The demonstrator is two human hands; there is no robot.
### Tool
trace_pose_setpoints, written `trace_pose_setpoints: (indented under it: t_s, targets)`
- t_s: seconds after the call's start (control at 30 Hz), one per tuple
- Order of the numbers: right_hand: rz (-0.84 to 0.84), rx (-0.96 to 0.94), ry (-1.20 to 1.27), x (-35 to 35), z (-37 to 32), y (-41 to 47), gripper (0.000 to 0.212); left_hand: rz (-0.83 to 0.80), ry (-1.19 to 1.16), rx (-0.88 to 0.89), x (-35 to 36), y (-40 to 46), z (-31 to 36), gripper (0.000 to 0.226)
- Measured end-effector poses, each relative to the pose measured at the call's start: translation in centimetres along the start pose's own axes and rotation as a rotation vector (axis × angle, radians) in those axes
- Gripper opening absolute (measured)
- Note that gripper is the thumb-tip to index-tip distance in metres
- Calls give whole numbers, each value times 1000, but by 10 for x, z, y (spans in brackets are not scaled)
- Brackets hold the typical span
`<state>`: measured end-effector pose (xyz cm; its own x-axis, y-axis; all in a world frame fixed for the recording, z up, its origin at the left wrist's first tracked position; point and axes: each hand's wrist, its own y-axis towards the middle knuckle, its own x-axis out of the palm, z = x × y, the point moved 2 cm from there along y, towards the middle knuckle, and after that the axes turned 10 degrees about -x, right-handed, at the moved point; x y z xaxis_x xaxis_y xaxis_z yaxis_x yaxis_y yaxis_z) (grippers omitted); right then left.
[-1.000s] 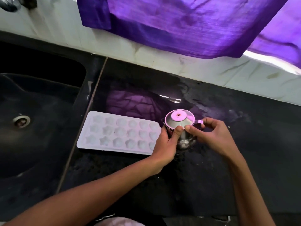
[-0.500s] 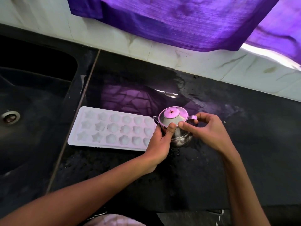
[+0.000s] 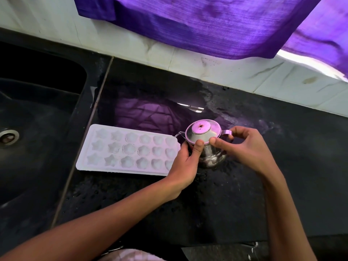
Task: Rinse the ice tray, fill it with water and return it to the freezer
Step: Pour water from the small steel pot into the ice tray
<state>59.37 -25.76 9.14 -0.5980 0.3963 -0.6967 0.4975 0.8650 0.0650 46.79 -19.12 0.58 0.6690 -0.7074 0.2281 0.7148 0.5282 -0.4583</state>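
A white ice tray (image 3: 105, 147) with star and flower moulds lies flat on the wet black counter, just right of the sink. A small steel pot (image 3: 202, 131) with a lid, a spout and a handle stands at the tray's right end, its spout over the tray's corner. My left hand (image 3: 185, 161) cups the pot's near left side, thumb on the lid's rim, and covers the tray's right end. My right hand (image 3: 244, 147) holds the handle on the right, with its thumb also on the lid's rim.
A dark sink (image 3: 33, 117) with a round drain (image 3: 8, 138) lies to the left. A white tiled wall (image 3: 207, 66) runs behind the counter (image 3: 244, 204), and a purple curtain (image 3: 207, 25) hangs over it. Water drops dot the counter.
Both hands have stayed on the pot. The view has drifted a little, so the tray and the pot sit slightly differently in the frame.
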Motion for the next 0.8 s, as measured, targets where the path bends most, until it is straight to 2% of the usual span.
trace_pose_setpoints:
  t_s: [0.27,0.47,0.63,0.7,0.8]
  targets:
    - [4,0,18,-3,-3,-2,57,-29,-9,29,0,-2,1,54]
    - [23,50,162,-1,4,-5,59,-24,9,97,-1,-1,-1,66]
    - [68,79,302,6,9,-12,53,0,26,142,-2,-5,-3,66]
    - [73,78,308,8,10,-14,53,4,41,140,-2,-7,-5,66]
    - [65,63,289,7,11,-17,42,2,45,137,-1,-9,-10,66]
